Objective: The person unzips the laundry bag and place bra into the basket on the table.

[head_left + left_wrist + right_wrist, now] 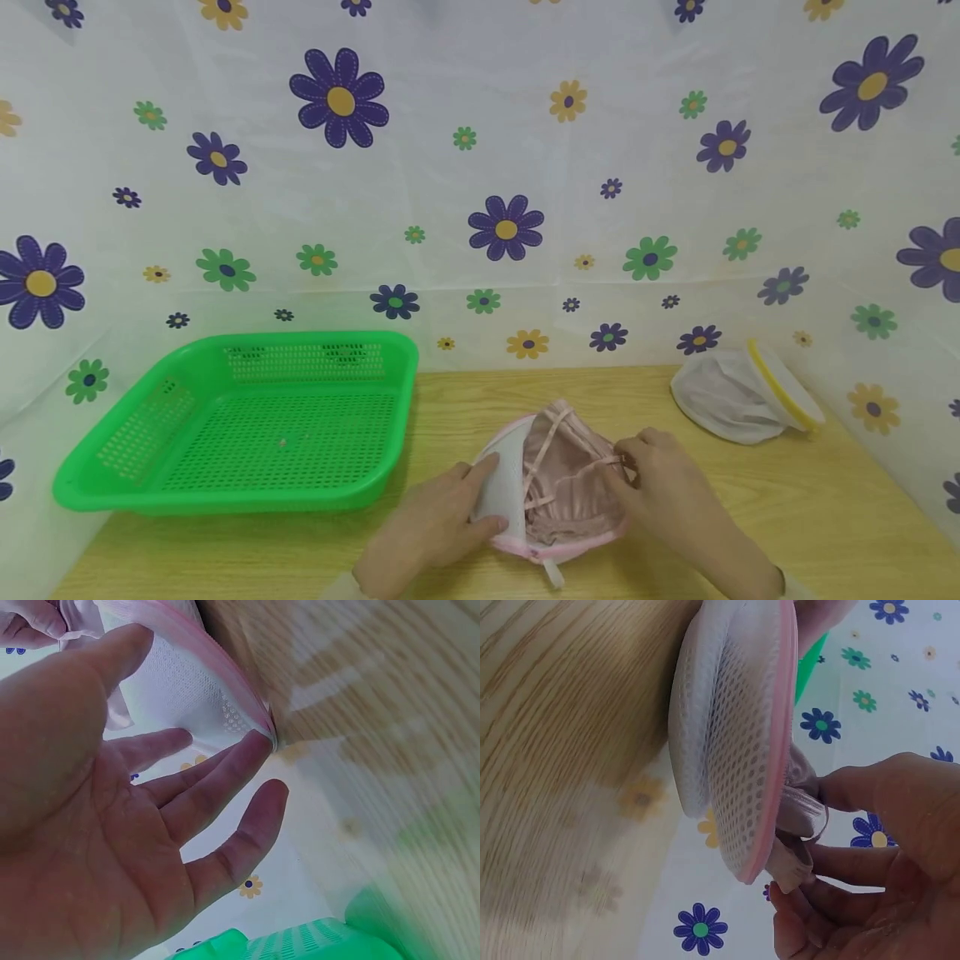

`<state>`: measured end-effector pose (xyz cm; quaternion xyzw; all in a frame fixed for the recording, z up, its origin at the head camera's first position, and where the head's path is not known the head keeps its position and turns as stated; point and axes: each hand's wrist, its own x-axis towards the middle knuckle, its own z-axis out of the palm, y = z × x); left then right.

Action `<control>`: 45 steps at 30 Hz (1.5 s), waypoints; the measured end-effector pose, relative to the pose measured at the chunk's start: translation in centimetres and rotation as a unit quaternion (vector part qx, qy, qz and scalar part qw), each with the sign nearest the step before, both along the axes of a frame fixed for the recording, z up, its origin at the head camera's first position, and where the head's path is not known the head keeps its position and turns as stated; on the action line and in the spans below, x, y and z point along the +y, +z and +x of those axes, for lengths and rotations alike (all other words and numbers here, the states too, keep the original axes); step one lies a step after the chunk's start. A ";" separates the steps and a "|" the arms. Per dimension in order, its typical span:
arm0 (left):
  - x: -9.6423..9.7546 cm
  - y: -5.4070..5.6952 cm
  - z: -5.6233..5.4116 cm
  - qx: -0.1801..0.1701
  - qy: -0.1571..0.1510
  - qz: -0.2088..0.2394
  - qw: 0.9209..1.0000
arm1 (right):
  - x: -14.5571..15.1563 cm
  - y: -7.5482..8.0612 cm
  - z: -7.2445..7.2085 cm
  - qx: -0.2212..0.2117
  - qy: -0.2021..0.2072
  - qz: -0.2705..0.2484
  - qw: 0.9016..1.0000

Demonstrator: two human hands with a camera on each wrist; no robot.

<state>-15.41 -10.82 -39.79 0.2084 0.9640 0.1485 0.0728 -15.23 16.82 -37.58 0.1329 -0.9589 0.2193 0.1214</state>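
At the near middle of the wooden tabletop (450, 417), a white mesh pouch (504, 487) edged with a pink zipper (562, 551) is touched along its left side by the left hand (435, 521), whose thumb and fingers are spread loosely. Inside the unzipped pouch, a pale pink garment (558, 467) with thin straps is held; at the right rim, part of it is pinched by the right hand (667, 483). Pale yellow grain is shown across the surface. The left side is occupied by a green perforated basket (225, 502), set well apart from the pouch. At the far right, a white bag (716, 396) with a yellow rim is laid on its side. The workspace is enclosed at the far edge and both sides by a white sheet (450, 183), printed with purple, green and yellow flowers.
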 end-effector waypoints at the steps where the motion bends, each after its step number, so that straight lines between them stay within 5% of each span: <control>1: 0.0 0.0 0.0 0.003 -0.002 -0.003 1.000 | 0.0 0.0 0.0 -0.004 -0.001 0.002 1.000; 8: 0.2 -0.4 -0.2 0.028 -0.014 -0.034 0.999 | 0.2 -1.0 -0.8 -0.083 0.039 -0.015 0.996; 18: 0.8 -0.6 -0.2 0.103 -0.023 -0.097 0.990 | -0.3 -1.2 -1.4 -0.081 0.046 -0.080 0.992; 45: 0.4 -0.9 0.2 0.108 -0.020 -0.112 0.988 | 2.3 0.0 -1.5 -0.052 0.006 -0.180 0.982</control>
